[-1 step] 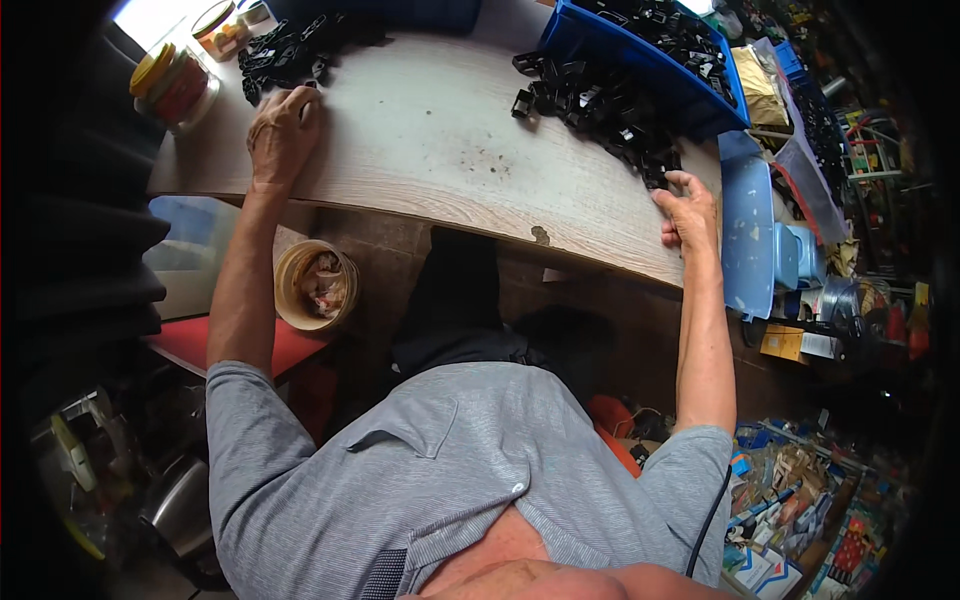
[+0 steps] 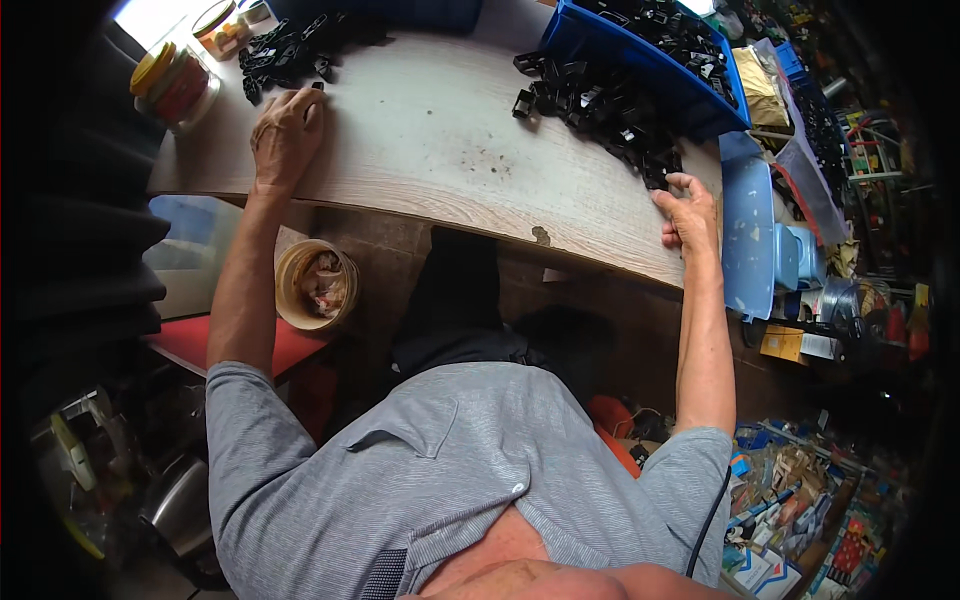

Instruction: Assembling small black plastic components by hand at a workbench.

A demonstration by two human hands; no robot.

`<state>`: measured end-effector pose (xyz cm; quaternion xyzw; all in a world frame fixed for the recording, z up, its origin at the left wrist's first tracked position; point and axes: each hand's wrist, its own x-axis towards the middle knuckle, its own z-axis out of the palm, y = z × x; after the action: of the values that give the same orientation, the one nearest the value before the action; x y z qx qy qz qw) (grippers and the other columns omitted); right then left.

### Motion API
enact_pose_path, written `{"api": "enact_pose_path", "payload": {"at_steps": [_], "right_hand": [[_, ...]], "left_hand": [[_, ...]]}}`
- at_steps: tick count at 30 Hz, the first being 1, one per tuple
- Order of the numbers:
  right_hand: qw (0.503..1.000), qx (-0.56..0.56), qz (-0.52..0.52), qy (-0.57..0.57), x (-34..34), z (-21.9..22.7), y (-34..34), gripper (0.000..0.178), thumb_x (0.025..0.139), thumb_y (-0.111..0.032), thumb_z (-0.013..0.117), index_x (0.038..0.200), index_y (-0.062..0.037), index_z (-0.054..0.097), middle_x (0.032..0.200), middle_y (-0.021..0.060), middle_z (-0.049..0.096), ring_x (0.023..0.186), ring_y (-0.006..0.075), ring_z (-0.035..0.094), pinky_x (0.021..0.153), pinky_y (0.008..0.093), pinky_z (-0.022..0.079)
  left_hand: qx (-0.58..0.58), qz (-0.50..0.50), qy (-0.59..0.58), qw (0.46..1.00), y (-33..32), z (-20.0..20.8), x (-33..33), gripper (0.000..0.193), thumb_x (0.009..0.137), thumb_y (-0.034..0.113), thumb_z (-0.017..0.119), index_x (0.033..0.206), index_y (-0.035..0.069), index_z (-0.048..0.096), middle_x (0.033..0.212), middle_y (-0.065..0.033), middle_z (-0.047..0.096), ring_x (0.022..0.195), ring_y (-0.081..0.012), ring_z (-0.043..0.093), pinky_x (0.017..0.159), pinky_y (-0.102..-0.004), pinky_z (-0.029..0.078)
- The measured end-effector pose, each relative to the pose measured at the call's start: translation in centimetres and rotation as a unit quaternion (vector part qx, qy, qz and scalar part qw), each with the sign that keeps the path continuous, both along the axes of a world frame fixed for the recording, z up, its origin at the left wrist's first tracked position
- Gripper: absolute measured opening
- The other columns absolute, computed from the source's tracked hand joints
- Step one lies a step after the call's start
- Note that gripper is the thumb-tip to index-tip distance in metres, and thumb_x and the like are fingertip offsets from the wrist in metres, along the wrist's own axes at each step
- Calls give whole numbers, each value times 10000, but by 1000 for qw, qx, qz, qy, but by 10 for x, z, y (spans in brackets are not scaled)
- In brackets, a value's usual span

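Note:
My left hand point(image 2: 284, 138) rests on the table at the left, its fingers curled closed. A small black plastic part point(image 2: 318, 87) shows at its fingertips. Just beyond that hand lies a loose pile of linked-looking black parts point(image 2: 275, 60). At the table's right edge is my right hand point(image 2: 690, 215), with thumb and index finger closing around a black plastic clip point(image 2: 657, 182) at the near end of a second heap. That heap of black plastic clips point(image 2: 590, 100) spreads in front of a blue bin. The undersides of both hands are hidden.
The pale wooden table point(image 2: 420, 150) has a chipped front edge. A blue bin point(image 2: 640, 50) full of black parts stands at the back right. A yellow-lidded jar point(image 2: 172, 88) sits at the left. Below are a bucket point(image 2: 290, 285) with scraps and a red surface point(image 2: 230, 340).
My left hand has shifted slightly to the right and toward me, and a small black part now shows at its fingertips. My right hand has not visibly moved.

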<state>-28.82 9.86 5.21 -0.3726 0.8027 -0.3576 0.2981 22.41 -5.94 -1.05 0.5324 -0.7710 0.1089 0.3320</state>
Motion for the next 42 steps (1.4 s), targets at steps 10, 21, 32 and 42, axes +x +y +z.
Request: {"api": "enact_pose_path", "payload": {"at_steps": [10,21,32,42], "right_hand": [[997,63,16,-39,27,6,7,310,834,-243,834,960,-48,628,565,-4,518,393,84,471,344,259,411],[984,76,80,-143,99,5,8,431,843,-392,846,1016,-49,650,530,-11,519,414,86,540,362,256,445],[978,22,146,-145,96,-7,-15,440,852,-86,772,1264,-24,632,621,35,611,426,106,549,345,259,418],[980,21,157,-122,92,-13,-12,314,859,-85,701,1166,-26,676,549,35,591,400,111,551,347,255,412]], "left_hand": [[34,-75,24,996,32,6,-44,279,872,85,715,1148,93,670,1037,-103,737,962,-322,689,864,-418,541],[210,-244,365,874,98,5,-179,263,903,30,714,1165,42,692,994,-86,761,868,-147,736,685,-291,590],[120,-289,271,910,81,4,-237,316,876,55,707,1190,89,708,1015,-106,730,851,-305,711,762,-359,576],[140,-439,109,881,64,10,-239,243,904,55,670,1138,86,731,1036,-99,716,908,-316,710,778,-401,578]]}}
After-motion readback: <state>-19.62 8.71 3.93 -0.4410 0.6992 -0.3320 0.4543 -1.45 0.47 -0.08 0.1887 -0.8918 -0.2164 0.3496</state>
